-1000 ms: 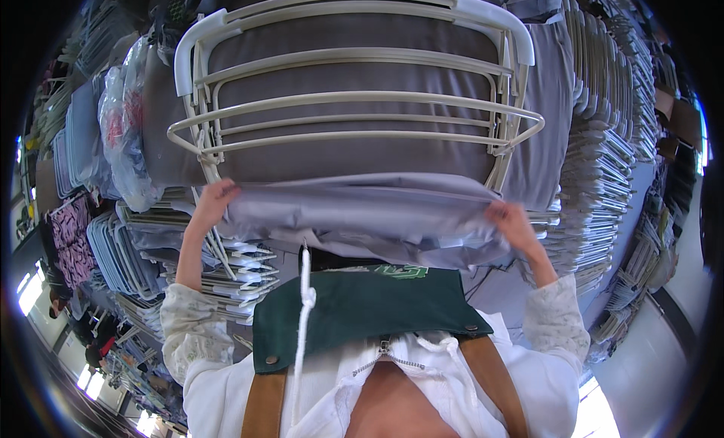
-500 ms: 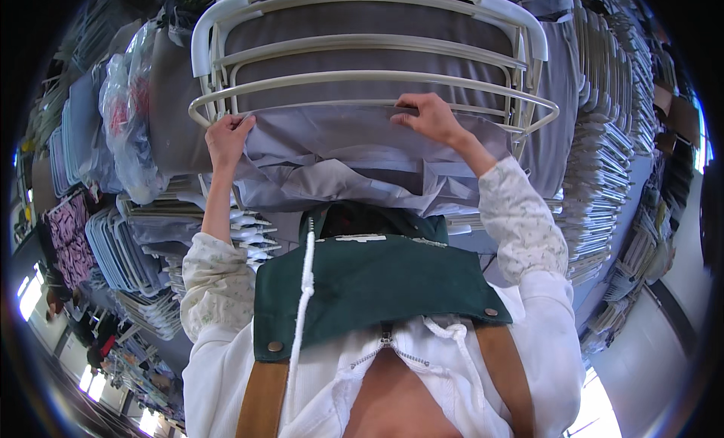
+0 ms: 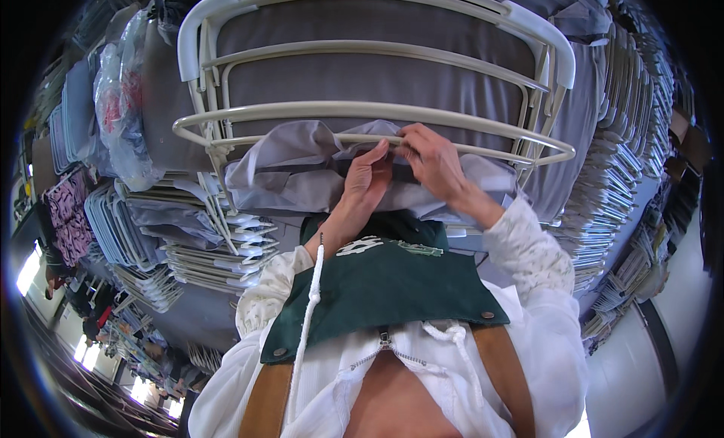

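Observation:
A folded cream metal tube frame point(image 3: 369, 113) with white plastic corners lies in front of me, over grey fabric stretched beneath its bars. Loose grey fabric point(image 3: 283, 159) hangs bunched along its nearest bar. My left hand point(image 3: 364, 183) is at the middle of that bar, thumb up, fingers closed on the fabric and partly hidden. Just right of it, my right hand point(image 3: 437, 162) pinches the cloth at the bar with bent fingers. The fingertips of both hands nearly meet. Anything small between them cannot be made out.
Stacks of folded frames stand on the right point(image 3: 603, 181) and lower left point(image 3: 219, 249). A clear plastic bag point(image 3: 121, 113) hangs at the left, near a pink and black patterned cloth point(image 3: 68, 219). My dark green apron point(image 3: 392, 295) lies close below the hands.
My left hand has left the fabric's left corner and come to the middle beside my right hand. The right hand has moved slightly lower. The fabric has bunched, and the frame appears nearer.

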Available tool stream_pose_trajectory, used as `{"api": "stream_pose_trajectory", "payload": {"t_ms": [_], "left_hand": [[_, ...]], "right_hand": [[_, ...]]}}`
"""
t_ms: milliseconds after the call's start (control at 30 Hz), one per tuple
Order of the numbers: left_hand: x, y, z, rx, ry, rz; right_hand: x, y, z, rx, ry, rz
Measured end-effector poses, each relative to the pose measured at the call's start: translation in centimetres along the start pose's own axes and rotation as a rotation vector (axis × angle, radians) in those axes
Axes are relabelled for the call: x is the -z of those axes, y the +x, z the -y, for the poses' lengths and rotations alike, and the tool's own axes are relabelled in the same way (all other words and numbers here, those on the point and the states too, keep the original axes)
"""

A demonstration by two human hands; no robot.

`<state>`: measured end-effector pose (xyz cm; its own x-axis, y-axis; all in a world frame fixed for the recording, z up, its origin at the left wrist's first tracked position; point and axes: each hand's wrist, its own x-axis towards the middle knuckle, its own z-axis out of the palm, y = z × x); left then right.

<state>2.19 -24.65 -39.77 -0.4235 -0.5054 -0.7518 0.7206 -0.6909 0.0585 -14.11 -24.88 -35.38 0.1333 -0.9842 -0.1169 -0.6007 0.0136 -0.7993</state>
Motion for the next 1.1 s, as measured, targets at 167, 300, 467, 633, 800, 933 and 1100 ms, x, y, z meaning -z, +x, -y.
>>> {"api": "stream_pose_trajectory", "payload": {"t_ms": [167,300,467,633,800,933,1100], "left_hand": [[0.9,0.5,0.1,-0.016,-0.029,-0.022],[-0.3,-0.2,-0.6,0.065,0.008,-0.042],[-1.3,-0.1,-0.4,-0.03,0.037,-0.025],[-1.4,1.0,0.0,-0.092,0.002,-0.217],[-0.7,2.6,0.2,-0.17,0.124,-0.413],[-0.4,-1.9,-1.3,-0.303,0.558,-0.162],[2.9,-10.5,-13.1,-1.611,1.803,-0.939]], "right_hand": [[0.9,0.2,0.5,0.097,-0.134,-0.116],[1.3,0.5,-0.1,0.058,-0.088,-0.029],[1.2,2.3,-0.2,0.013,0.08,-0.065],[1.5,4.6,-1.9,-0.351,0.089,0.197],[1.6,6.6,-1.6,-0.203,0.052,0.202],[-4.6,10.1,4.6,0.259,0.346,0.173],[-12.0,15.0,7.0,0.437,0.361,0.428]]}}
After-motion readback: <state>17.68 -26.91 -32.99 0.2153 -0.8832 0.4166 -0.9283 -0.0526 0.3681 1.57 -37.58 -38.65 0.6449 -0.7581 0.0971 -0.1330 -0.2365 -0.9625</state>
